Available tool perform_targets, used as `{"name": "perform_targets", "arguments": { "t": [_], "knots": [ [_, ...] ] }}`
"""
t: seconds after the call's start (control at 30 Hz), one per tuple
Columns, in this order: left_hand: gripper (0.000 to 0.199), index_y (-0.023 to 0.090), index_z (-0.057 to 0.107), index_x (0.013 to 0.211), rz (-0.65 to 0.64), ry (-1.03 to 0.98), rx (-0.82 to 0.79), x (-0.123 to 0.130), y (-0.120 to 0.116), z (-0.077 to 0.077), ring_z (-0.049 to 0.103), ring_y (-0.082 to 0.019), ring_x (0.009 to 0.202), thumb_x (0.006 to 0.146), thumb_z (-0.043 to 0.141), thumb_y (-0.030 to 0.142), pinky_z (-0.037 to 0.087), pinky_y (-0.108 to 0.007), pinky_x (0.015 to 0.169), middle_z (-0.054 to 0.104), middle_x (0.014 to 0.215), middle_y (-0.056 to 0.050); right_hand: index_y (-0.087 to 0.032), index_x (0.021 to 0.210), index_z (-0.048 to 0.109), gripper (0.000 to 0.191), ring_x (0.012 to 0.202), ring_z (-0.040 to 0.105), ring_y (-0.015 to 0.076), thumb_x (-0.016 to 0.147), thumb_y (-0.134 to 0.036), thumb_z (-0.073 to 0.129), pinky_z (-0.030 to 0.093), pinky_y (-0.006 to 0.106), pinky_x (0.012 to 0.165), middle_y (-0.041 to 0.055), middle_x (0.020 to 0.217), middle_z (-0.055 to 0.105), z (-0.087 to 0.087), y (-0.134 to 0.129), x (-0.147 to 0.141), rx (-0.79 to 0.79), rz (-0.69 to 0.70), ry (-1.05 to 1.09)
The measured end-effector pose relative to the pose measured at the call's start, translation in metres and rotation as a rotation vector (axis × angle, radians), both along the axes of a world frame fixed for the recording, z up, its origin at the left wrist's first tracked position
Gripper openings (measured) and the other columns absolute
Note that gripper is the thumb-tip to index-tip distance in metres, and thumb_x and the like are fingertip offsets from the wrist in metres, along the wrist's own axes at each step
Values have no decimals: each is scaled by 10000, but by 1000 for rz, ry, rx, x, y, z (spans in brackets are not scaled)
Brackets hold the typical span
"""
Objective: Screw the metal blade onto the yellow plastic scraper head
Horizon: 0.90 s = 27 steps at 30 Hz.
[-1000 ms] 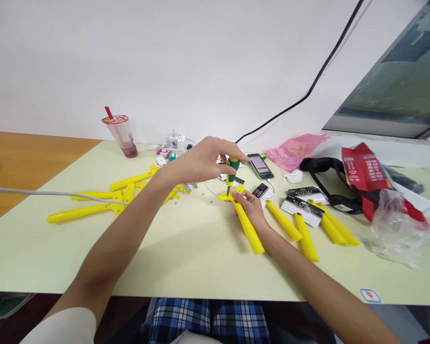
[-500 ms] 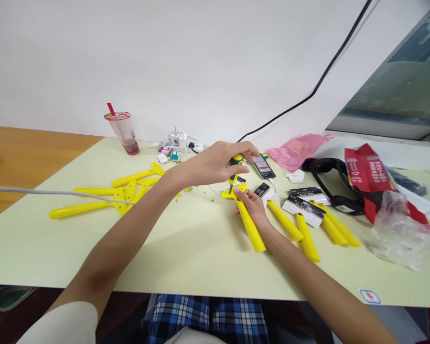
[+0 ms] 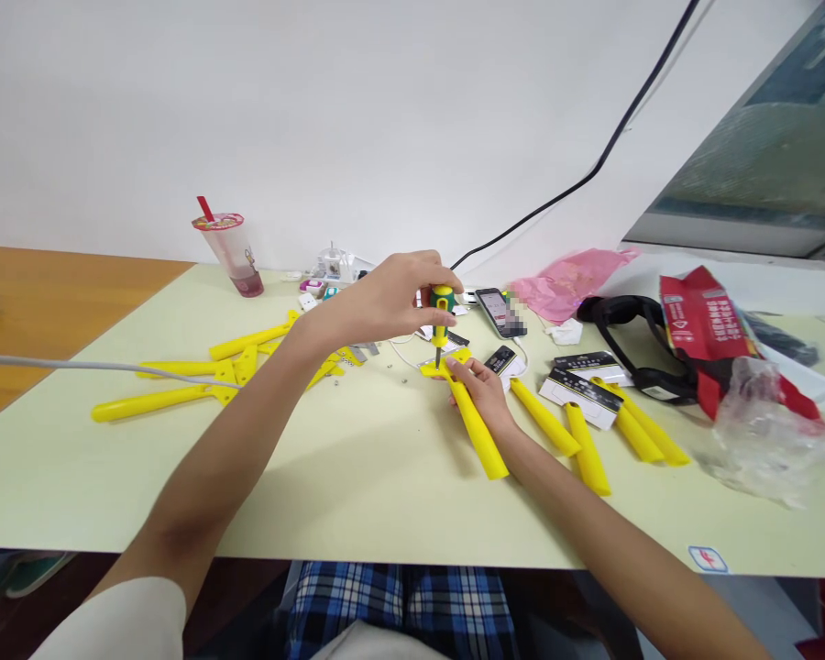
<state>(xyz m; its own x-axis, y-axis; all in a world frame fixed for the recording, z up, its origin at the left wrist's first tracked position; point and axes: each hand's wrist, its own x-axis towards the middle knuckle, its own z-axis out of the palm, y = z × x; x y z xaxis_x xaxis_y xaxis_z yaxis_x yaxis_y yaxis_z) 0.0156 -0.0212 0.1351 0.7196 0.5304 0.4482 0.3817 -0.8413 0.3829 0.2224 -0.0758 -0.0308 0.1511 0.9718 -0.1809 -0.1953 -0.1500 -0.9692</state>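
Observation:
My left hand (image 3: 402, 291) grips a green and yellow screwdriver (image 3: 442, 310) by its handle, held upright. The screwdriver's tip meets the head of a yellow scraper (image 3: 479, 429). Around the scraper's neck my right hand (image 3: 482, 390) is closed, and the scraper's handle slants toward the table's front edge. A screw under the tip is too small to make out. Several small screws (image 3: 404, 379) and metal blades (image 3: 366, 350) lie to the left of the scraper head.
More yellow scrapers (image 3: 151, 401) lie at left, crossed by a grey cable (image 3: 96, 368). Yellow handles (image 3: 546, 420) and black-and-white cards (image 3: 581, 394) are at right. Behind stand a drink cup (image 3: 230, 257) and a phone (image 3: 500, 313). Clear plastic (image 3: 763, 440) lies far right.
The fingers of my left hand have shifted on the screwdriver, which stands more upright now. My right hand keeps the scraper in about the same place.

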Motion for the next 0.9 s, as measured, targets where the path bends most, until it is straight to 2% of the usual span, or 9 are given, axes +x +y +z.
{"name": "perform_targets", "arguments": {
  "t": [0.17, 0.4, 0.57, 0.7, 0.9],
  "knots": [
    [278, 232, 771, 1163, -114, 6, -28, -3, -5, 5, 684, -216, 1030, 957, 589, 192, 531, -365, 891, 742, 1196, -88, -238, 763, 538, 590, 430, 595, 127, 631, -637, 952, 434, 225, 394, -40, 621, 684, 1, 0, 0, -16, -8, -19],
    [238, 242, 779, 1121, -97, -29, -13, 1, -4, 2, 705, -215, 1037, 993, 584, 290, 551, -366, 908, 772, 1181, -74, -242, 759, 533, 597, 426, 592, 135, 620, -642, 953, 427, 229, 390, -59, 568, 631, 2, 0, 1, -16, -5, -27],
    [367, 234, 688, 1325, -51, -79, -61, 3, -2, -2, 712, -223, 1092, 971, 606, 288, 559, -385, 969, 771, 1220, -86, -254, 759, 517, 583, 430, 592, 153, 630, -633, 941, 430, 251, 392, -52, 562, 639, 4, -2, -1, -24, -13, -42],
    [314, 191, 713, 1240, -54, -75, -74, 3, -2, -2, 708, -212, 1045, 951, 610, 258, 560, -381, 965, 766, 1207, -105, -254, 767, 523, 580, 429, 579, 146, 620, -633, 938, 449, 263, 401, -23, 637, 711, 6, -3, -2, -23, -17, -46],
    [371, 253, 706, 1295, -64, -33, -24, 2, -5, 2, 691, -210, 1045, 949, 577, 222, 553, -377, 931, 748, 1254, -69, -250, 782, 545, 588, 422, 567, 136, 601, -637, 948, 446, 260, 393, -6, 677, 742, 6, -3, -2, -20, -18, -29]
  ]
}}
